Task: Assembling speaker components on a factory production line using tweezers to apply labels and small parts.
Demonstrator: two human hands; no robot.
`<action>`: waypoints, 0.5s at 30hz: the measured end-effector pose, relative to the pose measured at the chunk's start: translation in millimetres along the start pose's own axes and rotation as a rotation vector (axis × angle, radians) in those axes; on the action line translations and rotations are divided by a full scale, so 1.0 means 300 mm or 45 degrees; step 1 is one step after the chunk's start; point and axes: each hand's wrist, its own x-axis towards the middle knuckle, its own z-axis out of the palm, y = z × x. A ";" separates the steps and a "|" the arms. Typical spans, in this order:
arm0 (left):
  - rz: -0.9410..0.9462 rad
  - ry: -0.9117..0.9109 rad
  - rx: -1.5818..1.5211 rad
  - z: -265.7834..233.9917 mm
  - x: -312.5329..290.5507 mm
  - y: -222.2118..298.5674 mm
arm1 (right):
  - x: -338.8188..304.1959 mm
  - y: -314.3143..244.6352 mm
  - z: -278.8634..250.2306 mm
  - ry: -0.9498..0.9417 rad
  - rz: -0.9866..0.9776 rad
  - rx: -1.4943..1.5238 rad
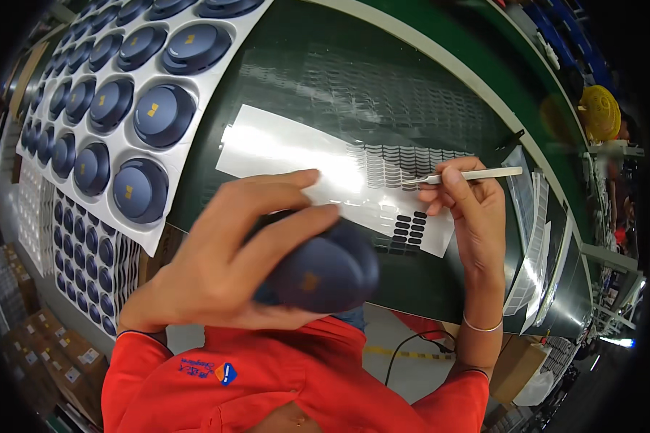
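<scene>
My left hand (217,252) is closed around a dark blue domed round shell (325,270) with a small gold mark, held above the near edge of the table. The shell is blurred, and its far side is partly hidden by my fingers. In my right hand (473,206) a slim silver tool (484,173) with a narrow pointed tip is pinched between thumb and fingers. Its tip lies over a glossy white backing sheet (267,148) on the table. Rows of small dark rounded stickers (409,229) sit on the sheet's right end, just left of my right wrist.
A white molded tray (177,155) of similar blue shells stands at the left, with another filled tray (87,249) lower down. Clear sheets (534,245) lie at the right on the dark green table (404,285). Cardboard boxes (58,353) stand on the floor at lower left.
</scene>
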 end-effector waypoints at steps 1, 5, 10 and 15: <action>0.027 -0.035 -0.015 0.043 0.026 -0.012 | 0.005 -0.001 0.012 -0.002 0.016 0.005; 0.068 -0.152 -0.007 0.157 0.074 -0.073 | 0.035 -0.004 0.054 0.024 0.006 -0.087; 0.077 -0.233 -0.094 0.191 0.080 -0.130 | 0.064 0.027 0.080 0.069 0.045 -0.079; 0.070 -0.198 -0.090 0.202 0.080 -0.149 | 0.067 0.032 0.093 0.126 0.032 -0.146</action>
